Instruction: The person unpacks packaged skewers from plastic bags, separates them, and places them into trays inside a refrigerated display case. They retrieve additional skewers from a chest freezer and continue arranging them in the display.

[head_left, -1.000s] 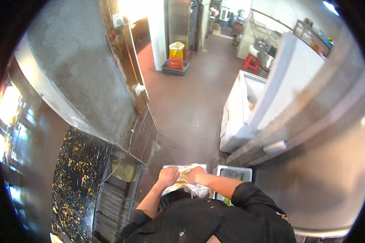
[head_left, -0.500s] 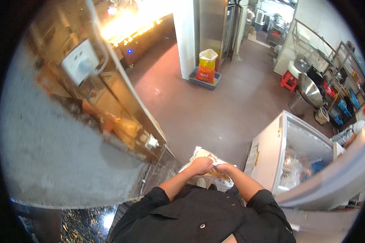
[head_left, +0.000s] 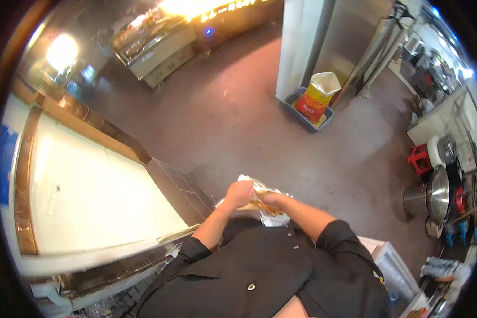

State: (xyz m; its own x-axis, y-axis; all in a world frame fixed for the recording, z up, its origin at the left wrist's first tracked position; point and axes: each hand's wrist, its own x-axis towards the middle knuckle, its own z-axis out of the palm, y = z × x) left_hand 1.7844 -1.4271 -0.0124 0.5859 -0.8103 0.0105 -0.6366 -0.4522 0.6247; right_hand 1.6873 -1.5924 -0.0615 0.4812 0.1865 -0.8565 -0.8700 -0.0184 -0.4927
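Note:
In front of my waist, a shiny white plastic packet (head_left: 275, 218) with yellow-brown and reddish patches hangs from both hands. My left hand (head_left: 240, 194) is closed in a fist on its upper left part. My right hand (head_left: 273, 199) grips the packet's right side a little lower, its fingertips partly hidden by the plastic. The two hands are close together. I cannot make out what the packet contains, or whether its mouth is torn.
A red-and-yellow sack (head_left: 315, 103) stands in a grey tub (head_left: 323, 126) by a white pillar. At right are a red stool (head_left: 420, 159), a metal basin (head_left: 438, 193) and a white chest freezer (head_left: 395, 267). Tiled wall with a white panel (head_left: 95, 191) flanks my left; a food counter (head_left: 161, 55) stands far left.
My body has turned left and moved forward, so the freezer now lies low at my right side. Both hands keep the packet, and my left hand has risen slightly.

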